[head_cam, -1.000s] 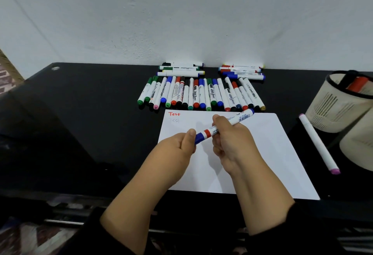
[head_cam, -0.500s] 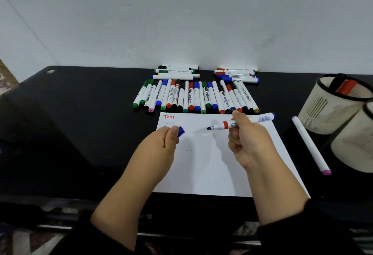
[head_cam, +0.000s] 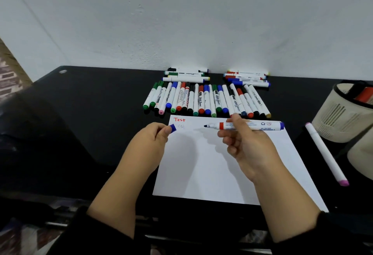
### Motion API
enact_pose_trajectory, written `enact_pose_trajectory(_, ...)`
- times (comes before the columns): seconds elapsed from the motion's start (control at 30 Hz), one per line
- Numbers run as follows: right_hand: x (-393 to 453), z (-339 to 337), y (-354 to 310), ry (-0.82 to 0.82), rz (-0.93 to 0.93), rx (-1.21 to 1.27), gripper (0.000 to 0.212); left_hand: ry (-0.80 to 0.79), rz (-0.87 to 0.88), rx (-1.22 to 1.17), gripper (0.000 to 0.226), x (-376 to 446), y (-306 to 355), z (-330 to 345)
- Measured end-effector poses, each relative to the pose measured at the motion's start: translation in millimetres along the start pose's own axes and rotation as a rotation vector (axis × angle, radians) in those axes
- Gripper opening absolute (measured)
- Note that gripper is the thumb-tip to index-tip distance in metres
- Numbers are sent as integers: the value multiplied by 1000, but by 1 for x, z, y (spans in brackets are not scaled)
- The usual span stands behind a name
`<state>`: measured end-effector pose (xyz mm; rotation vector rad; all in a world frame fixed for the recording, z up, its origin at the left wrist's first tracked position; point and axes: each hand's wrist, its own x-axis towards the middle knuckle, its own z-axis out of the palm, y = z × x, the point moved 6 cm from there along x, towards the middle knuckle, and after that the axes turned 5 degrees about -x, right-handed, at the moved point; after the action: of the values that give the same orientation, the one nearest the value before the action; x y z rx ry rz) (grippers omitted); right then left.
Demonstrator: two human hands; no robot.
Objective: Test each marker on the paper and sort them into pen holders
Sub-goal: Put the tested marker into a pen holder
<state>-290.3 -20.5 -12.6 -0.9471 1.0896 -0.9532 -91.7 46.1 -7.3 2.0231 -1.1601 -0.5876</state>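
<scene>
1. Two hands work over the paper: the right hand pinches an uncapped marker level above its top edge, tip bared for testing.
2. Left hand, at the paper's left edge, pinches the blue cap.
3. Right of the paper, one pen holder holds a red marker and a dark one; its neighbour's contents are hidden.

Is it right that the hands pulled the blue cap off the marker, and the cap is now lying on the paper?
Not quite. The cap is off the marker, but it is not lying on the paper. The left hand pinches it at the paper's left edge, while the right hand holds the marker above the sheet. The head view shows this.
</scene>
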Motion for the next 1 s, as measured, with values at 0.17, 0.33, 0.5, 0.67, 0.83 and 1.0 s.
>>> enact_pose_trajectory(0.17,10,28,-6,40,-86,-241,23,58,-72,-34,20,15,-15,-19)
enact_pose_trajectory(0.33,30,58,-12,113,-180,-389,30,59,-97,-68,24,22,-23,-23)
enact_pose_trajectory(0.5,44,77,1,129,-267,-493,29,35,-106,-93,26,27,-31,-22)
enact_pose_trajectory(0.67,52,77,17,142,-313,-563,28,26,-117,-92,19,33,-41,-23)
enact_pose_trajectory(0.83,54,83,18,123,-349,-633,32,15,-117,-120,10,36,-46,-20)
enact_pose_trajectory(1.0,54,83,18,135,-370,-681,33,11,-115,-139,8,37,-44,-18)
